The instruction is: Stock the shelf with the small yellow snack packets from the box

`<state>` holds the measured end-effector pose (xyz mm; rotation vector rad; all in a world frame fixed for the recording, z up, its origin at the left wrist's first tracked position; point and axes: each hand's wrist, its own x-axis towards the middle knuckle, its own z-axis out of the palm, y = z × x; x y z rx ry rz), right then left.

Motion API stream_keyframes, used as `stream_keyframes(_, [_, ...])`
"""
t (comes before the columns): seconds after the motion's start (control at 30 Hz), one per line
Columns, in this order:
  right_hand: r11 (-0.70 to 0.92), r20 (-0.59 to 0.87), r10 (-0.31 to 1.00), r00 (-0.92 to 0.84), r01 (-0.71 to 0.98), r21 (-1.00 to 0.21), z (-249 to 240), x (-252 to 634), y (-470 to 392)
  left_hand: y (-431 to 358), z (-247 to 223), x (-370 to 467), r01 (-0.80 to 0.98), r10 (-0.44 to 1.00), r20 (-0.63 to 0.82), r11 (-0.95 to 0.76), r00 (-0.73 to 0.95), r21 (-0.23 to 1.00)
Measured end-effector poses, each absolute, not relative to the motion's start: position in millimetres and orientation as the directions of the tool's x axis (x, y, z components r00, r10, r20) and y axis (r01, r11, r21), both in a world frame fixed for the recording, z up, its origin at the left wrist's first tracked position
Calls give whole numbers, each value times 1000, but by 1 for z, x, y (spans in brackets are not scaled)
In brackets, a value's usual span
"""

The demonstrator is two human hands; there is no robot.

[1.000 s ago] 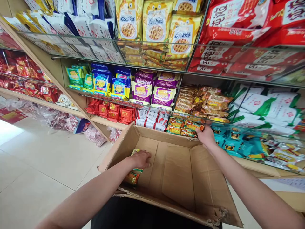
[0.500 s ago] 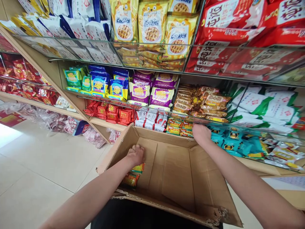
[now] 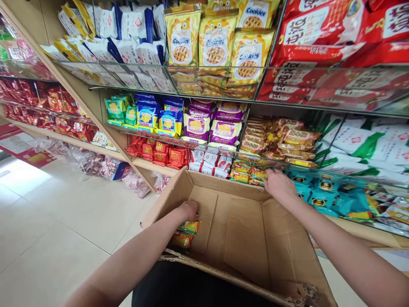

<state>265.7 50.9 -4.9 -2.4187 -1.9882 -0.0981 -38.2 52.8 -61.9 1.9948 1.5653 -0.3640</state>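
An open cardboard box (image 3: pixel 239 230) lies before me, its far edge against the shelf. Inside its left end are a few small orange-and-green snack packets (image 3: pixel 183 238). My left hand (image 3: pixel 189 209) reaches down over them, fingers curled and closed; a shiny packet edge shows by the fingertips, but most of the grip is hidden. My right hand (image 3: pixel 279 185) is at the bottom shelf beyond the box's far edge. Its bent fingers close at the right end of a row of similar orange-and-green packets (image 3: pixel 258 175), touching the end one.
Teal packets (image 3: pixel 322 194) lie right of my right hand, white-and-red ones (image 3: pixel 211 162) left of the row. A glass shelf front (image 3: pixel 217 147) runs just above. Red packets (image 3: pixel 159 152) stand farther left. Plastic bags (image 3: pixel 136 183) lie on the tiled floor (image 3: pixel 64 221).
The view has shifted, so everything appears farther right. My right hand has drawn back slightly from under the shelf, and more of its fingers show. My left hand stays over the packets in the box.
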Motion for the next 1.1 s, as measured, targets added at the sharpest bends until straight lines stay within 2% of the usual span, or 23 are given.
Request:
stream_keyframes(0.07, [-67,118,990,75,995,-70,-1,249,37,55,-60,-35,923,819,-477,-155,319,351])
stream_keyframes(0.1, [5,114,993,15,984,-177,0,239,31,57,-58,-32,889,841,-410,-163,352,429])
stream_keyframes(0.17, [81,33,997,-74,871,-484,-1,215,20,57,-53,-23,749,887,-197,-213,418,628])
stream_keyframes(0.23, [-7,-127,981,-144,633,-774,-7,193,14,54,-44,-13,572,896,21,-301,444,763])
stream_keyframes(0.3, [-154,-258,938,-231,388,-909,-16,174,10,46,-35,-6,496,867,111,-378,486,782])
stream_keyframes(0.4, [-241,-292,911,-292,198,-950,-31,163,6,33,-24,-2,468,813,128,-448,568,762])
stream_keyframes(0.5, [-262,-280,925,-257,102,-960,-42,166,3,30,-24,-6,416,842,175,-419,509,807])
stream_keyframes(0.53, [-283,-292,926,-239,72,-956,-44,169,1,31,-27,-8,400,874,151,-357,462,844])
stream_keyframes(0.6, [-326,-325,925,-197,29,-945,-46,175,-1,37,-37,-10,356,918,-4,-151,397,922])
stream_keyframes(0.7, [-357,-356,922,-151,20,-934,-49,179,-5,44,-52,-11,278,861,-256,140,440,950])
stream_keyframes(0.83, [-363,-360,927,-108,-10,-932,-52,180,-6,46,-56,-11,146,806,-325,292,495,945])
stream_keyframes(0.93, [-367,-359,926,-113,-55,-929,-53,180,-4,44,-48,-11,39,814,-345,371,468,928])
stream_keyframes(1.03, [-258,-259,965,-32,19,-966,-51,177,-4,41,-40,-9,-16,815,-439,479,379,877])
stream_keyframes(1.1, [-107,-102,994,38,164,-981,-49,172,-7,39,-36,-8,-69,728,-543,622,417,780])
